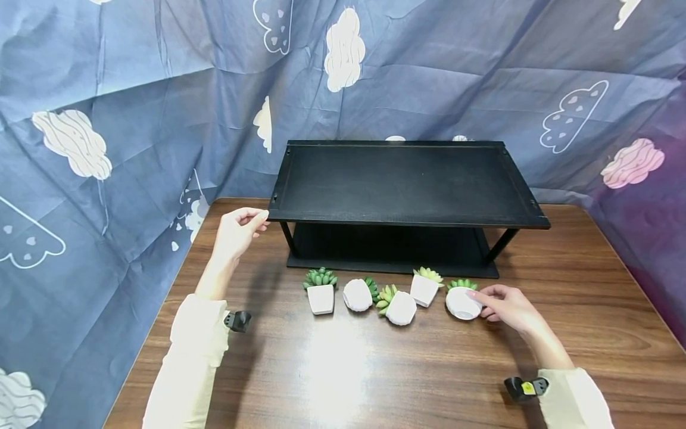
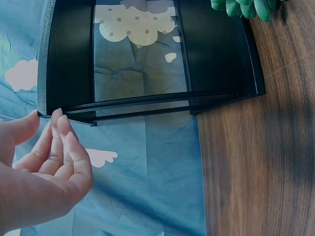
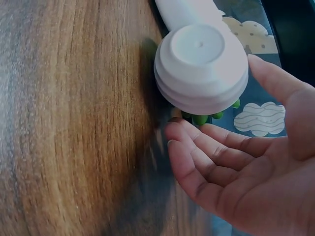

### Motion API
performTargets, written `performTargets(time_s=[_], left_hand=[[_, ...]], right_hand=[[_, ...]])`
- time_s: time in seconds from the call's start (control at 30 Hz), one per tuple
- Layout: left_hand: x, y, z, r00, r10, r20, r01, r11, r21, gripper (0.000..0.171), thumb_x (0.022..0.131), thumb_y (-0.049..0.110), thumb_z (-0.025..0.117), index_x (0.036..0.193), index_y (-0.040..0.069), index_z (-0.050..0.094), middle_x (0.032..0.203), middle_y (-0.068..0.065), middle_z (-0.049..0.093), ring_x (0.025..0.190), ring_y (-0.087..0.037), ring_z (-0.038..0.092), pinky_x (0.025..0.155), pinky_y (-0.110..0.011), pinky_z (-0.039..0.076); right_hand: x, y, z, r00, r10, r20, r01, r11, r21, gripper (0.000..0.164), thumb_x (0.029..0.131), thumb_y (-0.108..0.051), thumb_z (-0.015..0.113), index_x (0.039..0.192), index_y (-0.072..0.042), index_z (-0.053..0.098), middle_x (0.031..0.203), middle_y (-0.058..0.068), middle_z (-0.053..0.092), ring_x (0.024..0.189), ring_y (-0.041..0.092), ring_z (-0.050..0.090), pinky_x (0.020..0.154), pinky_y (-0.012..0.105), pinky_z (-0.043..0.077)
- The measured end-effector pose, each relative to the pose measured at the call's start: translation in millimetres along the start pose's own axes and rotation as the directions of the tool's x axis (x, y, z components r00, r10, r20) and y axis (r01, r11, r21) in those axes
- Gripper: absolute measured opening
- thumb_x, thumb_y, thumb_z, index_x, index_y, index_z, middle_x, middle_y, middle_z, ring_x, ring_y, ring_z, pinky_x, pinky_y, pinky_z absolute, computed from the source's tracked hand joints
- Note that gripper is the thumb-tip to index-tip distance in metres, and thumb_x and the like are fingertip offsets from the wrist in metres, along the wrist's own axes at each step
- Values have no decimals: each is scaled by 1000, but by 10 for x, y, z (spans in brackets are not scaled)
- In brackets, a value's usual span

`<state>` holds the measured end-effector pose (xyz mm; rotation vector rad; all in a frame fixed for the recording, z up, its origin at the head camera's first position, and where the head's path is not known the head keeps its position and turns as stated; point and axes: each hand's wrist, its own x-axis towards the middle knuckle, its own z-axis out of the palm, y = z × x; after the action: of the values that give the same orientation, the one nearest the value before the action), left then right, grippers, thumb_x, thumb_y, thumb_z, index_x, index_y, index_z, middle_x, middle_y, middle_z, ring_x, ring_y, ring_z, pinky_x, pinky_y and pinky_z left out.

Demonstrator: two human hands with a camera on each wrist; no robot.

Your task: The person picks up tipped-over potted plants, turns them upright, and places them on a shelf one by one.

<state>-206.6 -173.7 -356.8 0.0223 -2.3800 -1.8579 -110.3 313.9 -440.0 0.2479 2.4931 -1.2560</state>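
A black two-tier shelf (image 1: 396,182) stands at the back of the table. My left hand (image 1: 236,231) pinches the front left corner of its top board between thumb and fingers, as the left wrist view also shows. At the right end of a row of small potted succulents, my right hand (image 1: 509,307) holds a round white potted succulent (image 1: 463,302). This pot lies tipped, its base towards me and its green leaves pointing at the shelf. In the right wrist view my thumb (image 3: 275,78) touches the ribbed pot (image 3: 202,69), with the other fingers by its leafy rim.
Left of the held one lie a square white pot (image 1: 424,290), two round white pots, one with pale leaves (image 1: 401,308) and one with dark leaves (image 1: 357,295), and another square pot (image 1: 321,299). The wooden table (image 1: 429,375) reaches a patterned blue cloth (image 1: 161,119) behind.
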Motion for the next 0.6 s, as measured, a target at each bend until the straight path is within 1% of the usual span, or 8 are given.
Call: performTargets(time_s=[0.13,0.2,0.23,0.27,0.37,0.43,0.47,0.6], left_hand=[[7,-14,-8,1000,9,3,-9,1000,0,28,88,10,61,102,-13,58,65,13,61,64,-3,60,60,-18,47],[17,-27,-13,1000,12,3,-12,1000,-1,27,87,11,61,101,-13,59,67,9,63,64,-4,60,60,-20,48],[96,-174,-35,999,37,14,-37,998,-46,27,86,14,64,100,-9,62,68,7,64,64,-4,60,59,-19,48],[101,-180,-35,999,30,9,-30,999,-43,26,86,13,64,100,-9,62,70,4,65,65,-5,61,60,-20,48],[93,-168,-31,1000,28,10,-27,999,-46,26,86,13,64,100,-9,61,69,5,65,65,-5,61,58,-18,47],[87,-161,-24,1000,26,7,-26,999,-48,26,86,12,63,101,-10,61,67,9,63,64,-4,61,57,-16,46],[9,-17,-2,1000,-1,-6,1,1000,-5,27,88,9,60,102,-13,58,66,11,62,64,-4,60,58,-16,46],[9,-18,-2,1000,6,-7,-6,1000,-7,26,88,9,60,101,-14,58,65,14,60,62,-1,59,57,-15,46]], right_hand=[[23,3,12,1000,28,6,-28,1000,-12,63,88,-44,56,110,15,49,78,5,62,70,14,61,64,28,51],[36,3,20,999,41,9,-41,999,-11,65,88,-46,56,110,15,49,77,4,62,70,15,61,64,28,51],[44,3,24,999,46,11,-46,999,-7,66,87,-46,56,110,15,49,76,4,62,69,15,61,64,28,51],[50,2,27,999,50,11,-50,999,-5,66,87,-46,56,109,15,49,76,4,62,69,14,61,64,28,51],[59,4,36,998,57,20,-57,998,23,64,87,-44,57,109,16,49,74,3,62,67,14,61,64,29,52],[63,5,38,998,55,26,-56,997,48,62,88,-41,58,108,16,49,73,3,62,67,13,61,64,29,52],[64,6,38,998,55,29,-57,997,60,61,88,-40,58,108,17,48,73,3,62,67,13,61,64,29,52],[68,5,45,997,57,42,-61,993,105,58,88,-37,60,107,17,48,71,3,61,65,12,61,63,28,52]])
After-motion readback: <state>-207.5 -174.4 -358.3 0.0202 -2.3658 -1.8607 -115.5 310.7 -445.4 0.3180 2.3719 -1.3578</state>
